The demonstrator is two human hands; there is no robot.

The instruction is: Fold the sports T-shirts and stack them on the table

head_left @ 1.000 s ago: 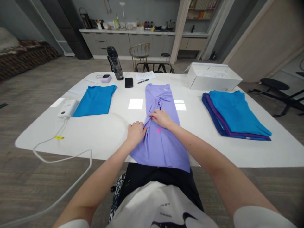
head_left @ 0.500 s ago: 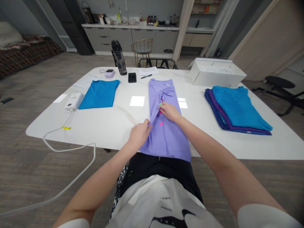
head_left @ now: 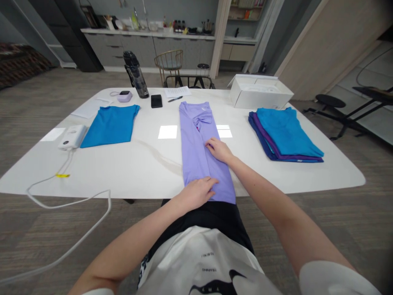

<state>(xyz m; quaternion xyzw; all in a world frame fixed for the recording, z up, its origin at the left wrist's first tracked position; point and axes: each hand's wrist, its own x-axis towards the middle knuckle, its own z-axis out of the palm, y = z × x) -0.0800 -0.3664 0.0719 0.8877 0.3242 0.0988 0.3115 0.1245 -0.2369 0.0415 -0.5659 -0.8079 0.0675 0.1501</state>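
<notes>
A lavender garment (head_left: 196, 139) lies lengthwise on the white table (head_left: 129, 164), folded narrow, with a gathered part at its far end. My left hand (head_left: 198, 193) rests flat on its near end, close to the table edge. My right hand (head_left: 218, 150) lies on the garment's right edge around the middle, fingers pointing left. Neither hand grips the fabric. A sliver of pink shows near the gathered part.
A blue shirt (head_left: 110, 127) lies flat to the left, and a stack of blue and purple garments (head_left: 285, 135) to the right. Farther off stand a bottle (head_left: 136, 74), a phone (head_left: 156, 100), papers (head_left: 177, 91) and a white box (head_left: 260, 92).
My left hand has slid toward the garment's near end and lies flat. The garment is narrower, with most pink marks covered. The view has turned to the right.
</notes>
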